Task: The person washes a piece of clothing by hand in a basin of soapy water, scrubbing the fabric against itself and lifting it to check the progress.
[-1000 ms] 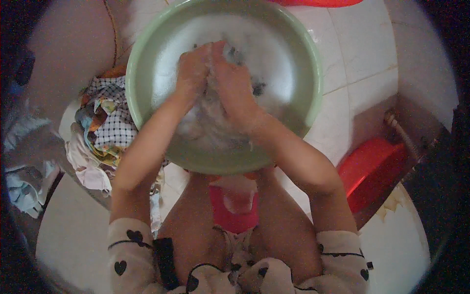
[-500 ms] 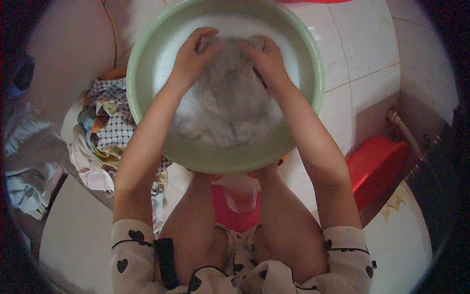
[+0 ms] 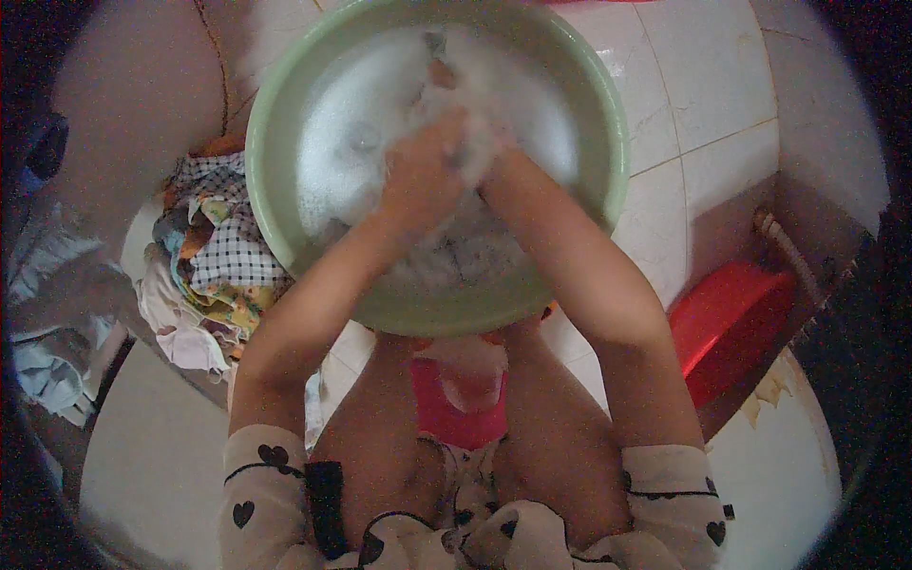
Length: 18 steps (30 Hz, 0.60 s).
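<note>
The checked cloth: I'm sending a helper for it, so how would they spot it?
Start from the big pale green basin. Left of it lies a heap of cloths. In that heap, the checked cloth is white with a dark grid, unlike the yellow patterned cloth and plain pale cloth.

Basin [image 3: 617, 161], upper centre of frame: open from above, rim barring sideways entry. Foamy water [image 3: 328, 157]: room to pass at left and right inside the basin. Basin centre: blocked by left hand [image 3: 427, 166] and right hand [image 3: 501, 163], close together, cloth [image 3: 461, 258] below. Lower approach: forearms [image 3: 603, 271] at both sides, gap between. Left of frame: clothes [image 3: 233, 252] crowding the rim. Right: passage over floor [image 3: 660, 195], then red tub [image 3: 736, 309], hose [image 3: 791, 249]
</note>
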Tool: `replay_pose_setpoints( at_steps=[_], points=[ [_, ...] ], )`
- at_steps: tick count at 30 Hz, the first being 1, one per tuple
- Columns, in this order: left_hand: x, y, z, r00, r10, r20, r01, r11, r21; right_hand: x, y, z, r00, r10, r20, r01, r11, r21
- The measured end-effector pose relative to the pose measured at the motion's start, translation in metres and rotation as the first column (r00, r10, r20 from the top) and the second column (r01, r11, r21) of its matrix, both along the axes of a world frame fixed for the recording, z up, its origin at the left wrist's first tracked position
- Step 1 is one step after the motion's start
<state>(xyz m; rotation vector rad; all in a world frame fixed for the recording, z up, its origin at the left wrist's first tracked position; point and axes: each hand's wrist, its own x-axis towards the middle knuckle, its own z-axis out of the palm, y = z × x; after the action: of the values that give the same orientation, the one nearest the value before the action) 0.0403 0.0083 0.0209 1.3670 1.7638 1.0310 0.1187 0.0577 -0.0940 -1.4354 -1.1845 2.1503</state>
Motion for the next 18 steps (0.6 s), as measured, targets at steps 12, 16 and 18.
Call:
replay_pose_setpoints(
  at_steps=[12,16,18],
  points=[
    [-0.004,-0.023,0.013,0.943,-0.141,-0.300,0.192,0.970,0.148,0.001,-0.011,0.100,0.670,0.542,0.507,-0.671,0.735,0.100],
    [-0.031,-0.002,-0.010,0.942,-0.155,-0.298,0.195,0.975,0.111,-0.003,-0.032,0.098,0.959,-0.209,-0.192,0.138,0.935,-0.328],
    [-0.039,0.008,-0.011,0.996,0.078,-0.051,-0.088,0.971,-0.224,-0.007,-0.030,0.113,0.977,-0.122,-0.175,0.100,0.986,-0.131]
  ],
)
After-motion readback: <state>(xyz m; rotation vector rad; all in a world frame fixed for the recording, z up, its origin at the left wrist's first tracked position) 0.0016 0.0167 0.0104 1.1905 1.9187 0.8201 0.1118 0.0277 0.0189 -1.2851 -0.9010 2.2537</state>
